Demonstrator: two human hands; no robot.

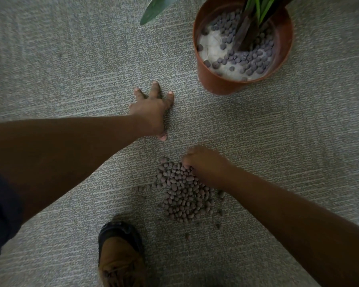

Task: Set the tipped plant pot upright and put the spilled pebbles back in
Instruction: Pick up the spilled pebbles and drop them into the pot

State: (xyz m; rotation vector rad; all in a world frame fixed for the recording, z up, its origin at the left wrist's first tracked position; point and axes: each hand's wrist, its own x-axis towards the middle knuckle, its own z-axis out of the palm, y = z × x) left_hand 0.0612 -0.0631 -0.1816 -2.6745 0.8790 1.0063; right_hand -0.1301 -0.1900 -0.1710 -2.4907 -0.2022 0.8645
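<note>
The terracotta plant pot [218, 84] stands upright on the carpet at the top right, with green leaves rising from it. Brown pebbles lie inside it over a pale surface. A pile of spilled pebbles [184, 191] lies on the carpet at the lower middle. My left hand [151, 109] rests on the carpet with fingers spread, left of the pot and above the pile. My right hand [205, 164] is at the pile's upper right edge, its fingers curled down into the pebbles; the hand is blurred.
Grey carpet [71, 69] covers the whole floor. A brown shoe with a dark toe [120, 255] stands at the bottom middle, left of the pile. One leaf [155, 9] hangs over the carpet left of the pot.
</note>
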